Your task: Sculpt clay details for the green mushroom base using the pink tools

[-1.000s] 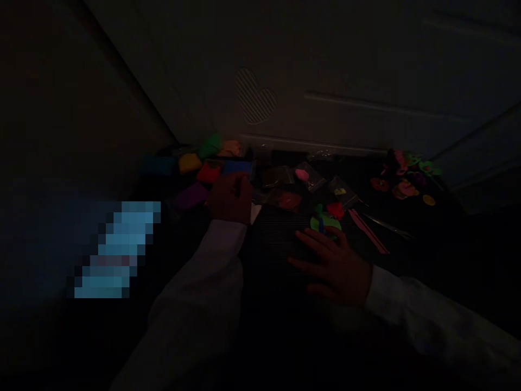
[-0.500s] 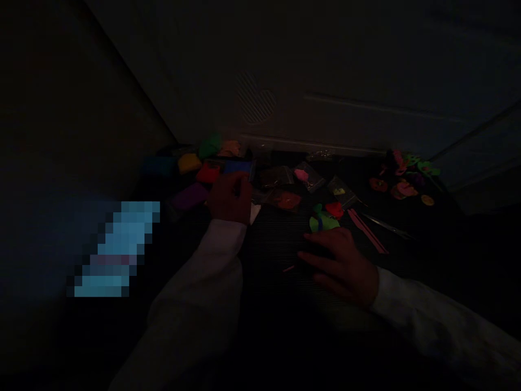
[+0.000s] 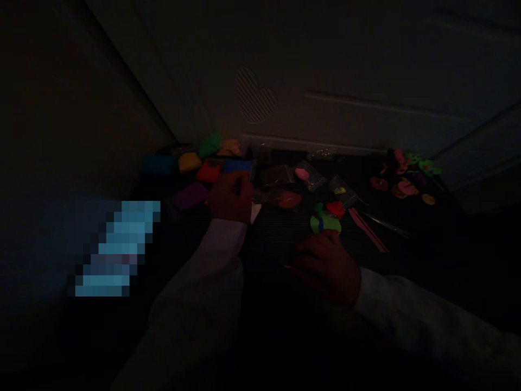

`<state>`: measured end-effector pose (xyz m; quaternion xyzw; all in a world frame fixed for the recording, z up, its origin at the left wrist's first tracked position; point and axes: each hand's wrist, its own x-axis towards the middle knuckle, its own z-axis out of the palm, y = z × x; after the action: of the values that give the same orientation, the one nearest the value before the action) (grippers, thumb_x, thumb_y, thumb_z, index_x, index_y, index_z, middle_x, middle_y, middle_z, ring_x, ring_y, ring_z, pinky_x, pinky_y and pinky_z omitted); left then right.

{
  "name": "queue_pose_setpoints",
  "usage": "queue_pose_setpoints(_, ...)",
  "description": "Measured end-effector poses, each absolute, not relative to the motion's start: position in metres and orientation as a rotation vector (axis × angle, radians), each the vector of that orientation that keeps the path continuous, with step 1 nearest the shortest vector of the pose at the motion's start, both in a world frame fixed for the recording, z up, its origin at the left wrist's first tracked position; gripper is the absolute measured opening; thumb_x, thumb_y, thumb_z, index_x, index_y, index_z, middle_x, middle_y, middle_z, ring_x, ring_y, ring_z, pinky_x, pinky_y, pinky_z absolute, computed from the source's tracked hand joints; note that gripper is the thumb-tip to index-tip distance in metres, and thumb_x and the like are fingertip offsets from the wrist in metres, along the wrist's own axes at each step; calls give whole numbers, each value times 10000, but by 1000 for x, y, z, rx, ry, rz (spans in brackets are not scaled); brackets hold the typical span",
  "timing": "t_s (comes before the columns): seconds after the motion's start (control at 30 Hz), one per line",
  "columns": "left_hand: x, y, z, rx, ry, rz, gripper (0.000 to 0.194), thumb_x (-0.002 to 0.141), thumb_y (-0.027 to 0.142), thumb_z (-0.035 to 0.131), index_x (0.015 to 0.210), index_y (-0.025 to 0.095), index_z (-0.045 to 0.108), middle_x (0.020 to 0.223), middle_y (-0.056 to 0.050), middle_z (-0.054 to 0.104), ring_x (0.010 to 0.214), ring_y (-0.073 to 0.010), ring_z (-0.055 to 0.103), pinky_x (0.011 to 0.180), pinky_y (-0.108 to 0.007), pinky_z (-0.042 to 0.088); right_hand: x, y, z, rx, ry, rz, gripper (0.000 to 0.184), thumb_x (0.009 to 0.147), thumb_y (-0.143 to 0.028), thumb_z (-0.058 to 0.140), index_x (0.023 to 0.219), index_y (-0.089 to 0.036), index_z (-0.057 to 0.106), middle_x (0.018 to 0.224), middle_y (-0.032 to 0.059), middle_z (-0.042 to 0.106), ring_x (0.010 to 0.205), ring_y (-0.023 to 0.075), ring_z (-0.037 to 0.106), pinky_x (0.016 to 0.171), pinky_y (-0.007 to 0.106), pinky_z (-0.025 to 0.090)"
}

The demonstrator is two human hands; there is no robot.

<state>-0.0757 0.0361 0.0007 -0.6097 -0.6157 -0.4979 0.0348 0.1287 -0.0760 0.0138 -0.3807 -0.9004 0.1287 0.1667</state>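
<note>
My left hand (image 3: 230,198) is curled closed beside the blue packet (image 3: 238,166) and the red packet (image 3: 209,172). Whatever its fingers may hold is hidden. My right hand (image 3: 328,270) is lowered on the dark table, its fingers drawn together at a small thin pink strip (image 3: 287,266). Only the strip's left end shows; the fingers cover the rest. Just beyond that hand lies a light green clay shape (image 3: 325,223) with blue and darker green parts. A small red piece (image 3: 335,209) lies behind it. The scene is very dark, so fine detail is lost.
Pink modelling tools (image 3: 368,231) and tweezers (image 3: 386,224) lie to the right. Further back are a purple packet (image 3: 190,196), a yellow packet (image 3: 189,162), a bag with pink clay (image 3: 302,174) and colourful figures (image 3: 405,187). A pixelated bright screen (image 3: 118,247) stands at left.
My right hand has moved left and slightly down, onto the small pink strip, and its spread fingers have drawn together. My left hand has barely moved.
</note>
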Motion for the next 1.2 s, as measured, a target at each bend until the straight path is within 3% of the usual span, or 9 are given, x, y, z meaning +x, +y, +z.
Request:
queue_pose_setpoints(0.2,-75,35,3,-1874,-1934,-1553,183,726,247,463,795,187,622,738,-27,622,689,-141,552,669,-250,432,131,-81,12,-1103,-2581,337,212,822,-353,426,888,-204,562,885,18,534,815,139,416,769,351,237)
queue_pose_setpoints(0.3,-75,35,2,-1886,-1926,-1551,191,728,249,456,793,181,623,731,-27,623,689,-141,552,656,-247,434,135,-85,15,-1084,-2624,308,259,824,-359,417,998,-209,535,898,26,525,812,144,406,754,345,253)
queue_pose_setpoints(0.5,-75,36,0,-1856,-1881,-1564,186,726,238,465,792,177,628,721,-26,626,684,-135,557,664,-238,435,136,-95,26,-1146,-2913,289,530,822,-504,316,1280,-240,279,1062,69,455,881,209,380,798,450,213)
queue_pose_setpoints(0.73,-76,36,0,-1873,-1890,-1577,190,726,241,466,799,171,626,737,-31,628,686,-138,557,660,-245,436,132,-96,36,-1157,-3033,431,583,794,-592,248,1301,-309,194,1106,77,405,897,231,368,785,450,223)
queue_pose_setpoints(1.2,-76,37,-1,-1884,-1895,-1545,198,726,251,460,796,165,625,722,-34,614,690,-142,552,647,-250,426,134,-91,36,-1189,-3013,419,617,751,-629,308,1290,-353,193,1079,86,405,884,230,373,787,446,215)
